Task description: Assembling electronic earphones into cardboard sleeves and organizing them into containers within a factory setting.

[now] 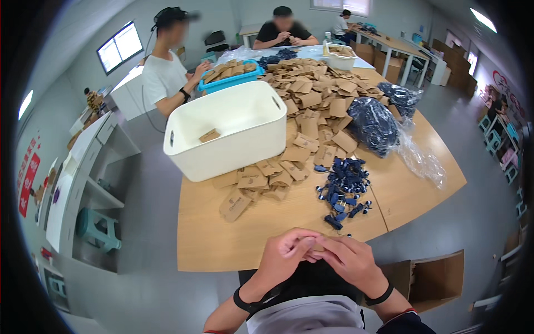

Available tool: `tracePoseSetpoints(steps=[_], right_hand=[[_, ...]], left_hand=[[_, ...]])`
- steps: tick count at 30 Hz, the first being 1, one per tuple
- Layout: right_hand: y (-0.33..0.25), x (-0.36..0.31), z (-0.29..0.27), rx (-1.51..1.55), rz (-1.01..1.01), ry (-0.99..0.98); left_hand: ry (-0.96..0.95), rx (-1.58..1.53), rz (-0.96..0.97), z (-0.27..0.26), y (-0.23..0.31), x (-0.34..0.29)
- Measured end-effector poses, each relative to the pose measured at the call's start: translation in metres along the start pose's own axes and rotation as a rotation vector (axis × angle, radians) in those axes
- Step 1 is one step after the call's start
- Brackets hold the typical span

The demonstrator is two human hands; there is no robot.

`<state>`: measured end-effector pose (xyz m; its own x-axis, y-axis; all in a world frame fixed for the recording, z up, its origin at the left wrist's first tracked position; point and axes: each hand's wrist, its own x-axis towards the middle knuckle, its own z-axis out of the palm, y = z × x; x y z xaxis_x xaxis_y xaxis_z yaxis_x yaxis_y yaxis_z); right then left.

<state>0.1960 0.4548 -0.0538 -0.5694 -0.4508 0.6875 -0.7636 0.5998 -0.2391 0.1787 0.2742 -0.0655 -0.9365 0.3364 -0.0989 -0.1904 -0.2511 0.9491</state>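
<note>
Just off the near edge of the table, my left hand (285,253) and my right hand (352,260) meet, fingers pinched together. Between them shows a sliver of a small brown cardboard packet (319,246); my fingers cover most of it. Right beyond my hands lies a heap of small dark blue corded pieces (340,192) with shiny ends, which look like bundled earphones. To the left of that heap, flat brown packets (253,177) are scattered on the wooden table (217,245). A white plastic tub (222,146) stands behind them, with one packet inside.
A large pile of brown packets (317,83) covers the table's middle. Clear bags of dark blue pieces (371,127) lie at the right. A blue basket (233,79) holds packets beside a person in white; another person sits opposite. An open cardboard box (439,278) stands below right.
</note>
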Motion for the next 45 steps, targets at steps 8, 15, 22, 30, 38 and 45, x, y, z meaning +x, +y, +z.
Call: tracePoseSetpoints(steps=[8,15,22,30,38,45], right_hand=[[-0.035,0.001,0.026,0.294,0.434,0.353],[-0.026,0.002,-0.004,0.380,0.454,0.107],[0.012,-0.005,0.010,0.336,0.297,-0.124],[0.026,-0.016,-0.006,1.210,0.540,-0.905],[0.024,-0.039,0.023,1.339,0.636,-1.287],[0.005,-0.037,0.027,1.966,0.571,-0.433]], left_hand=[[0.441,0.250,0.723,0.031,-0.048,-0.006],[0.427,0.256,0.564,0.024,-0.032,-0.023],[0.126,-0.187,0.222,0.040,-0.030,-0.023],[-0.478,0.302,0.124,0.002,0.005,-0.009],[-0.813,0.359,0.188,-0.007,-0.007,-0.004],[-0.387,0.763,0.805,-0.001,-0.012,-0.018]])
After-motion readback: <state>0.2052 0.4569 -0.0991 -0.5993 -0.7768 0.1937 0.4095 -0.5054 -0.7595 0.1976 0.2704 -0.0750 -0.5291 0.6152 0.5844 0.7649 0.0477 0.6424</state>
